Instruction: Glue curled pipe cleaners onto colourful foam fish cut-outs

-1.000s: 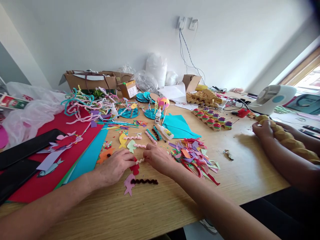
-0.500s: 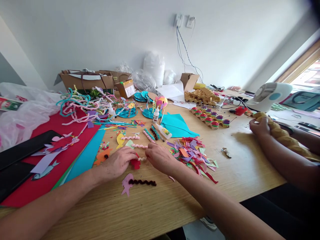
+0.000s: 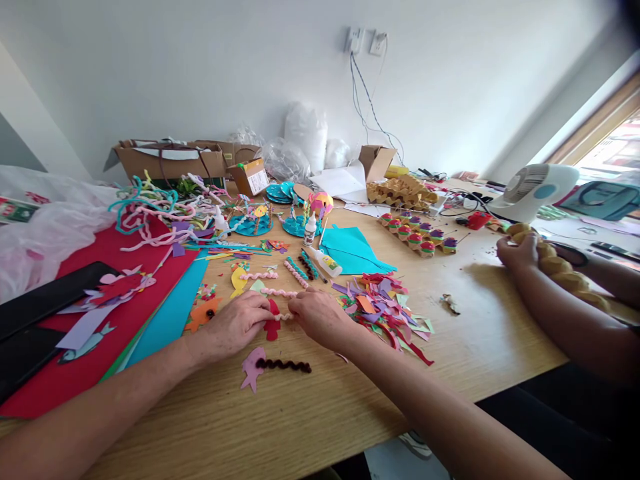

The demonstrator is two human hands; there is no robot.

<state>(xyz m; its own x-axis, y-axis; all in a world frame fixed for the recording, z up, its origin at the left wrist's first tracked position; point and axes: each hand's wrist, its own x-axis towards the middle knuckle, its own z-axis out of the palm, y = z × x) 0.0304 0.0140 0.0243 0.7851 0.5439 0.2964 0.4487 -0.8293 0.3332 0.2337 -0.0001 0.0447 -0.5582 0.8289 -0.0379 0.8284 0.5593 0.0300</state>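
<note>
My left hand point(image 3: 239, 325) has its fingers pinched at the edge of a red paper fish point(image 3: 273, 329) lying on the table. A cream twisted pipe cleaner point(image 3: 284, 317) runs across that fish, and its other end is between the closed fingers of my right hand point(image 3: 316, 315). Just below lies a pink paper fish point(image 3: 253, 369) with a dark brown wavy pipe cleaner point(image 3: 286, 365) on it. Above my hands are a yellow paper fish point(image 3: 239, 283) and a pale green one point(image 3: 258, 285), each with a pink twisted pipe cleaner. My fingertips partly hide where the left hand grips.
Paper scraps point(image 3: 383, 303) are heaped right of my hands. Behind stand a glue bottle point(image 3: 310, 230), blue paper sheets point(image 3: 353, 250) and a painted egg carton point(image 3: 417, 233). Red paper point(image 3: 100, 250) lies left. At right, a co-worker's hand point(image 3: 517, 257) holds a cardboard egg tray point(image 3: 565, 273).
My fingers have shifted slightly on the red fish and the cream pipe cleaner, so more of the red fish shows. The view has drifted a little; both hands stay in the same spot.
</note>
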